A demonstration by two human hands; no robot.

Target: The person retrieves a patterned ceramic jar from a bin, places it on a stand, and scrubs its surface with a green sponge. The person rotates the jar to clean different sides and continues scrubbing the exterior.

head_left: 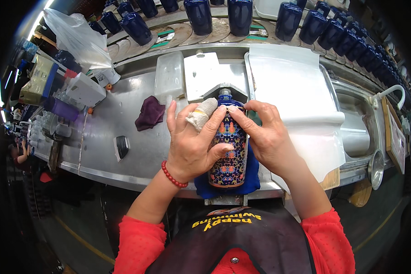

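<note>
A dark blue bottle [229,150] with a bright patterned label lies on its side on a blue cloth [251,180], its neck pointing away from me into a metal holder [223,89]. My left hand [192,141], with a bandaged finger and a red bead bracelet, presses on the bottle's left side. Along the bottle's right side rests my right hand [265,134], its fingertips on the label near the shoulder. Both hands touch the label.
A steel workbench [109,123] carries a purple rag [150,113], a clear plastic box [169,75] and a white sheet [297,91]. Several plain dark blue bottles [201,16] stand on a conveyor behind. Boxes and a plastic bag [75,36] sit at the left.
</note>
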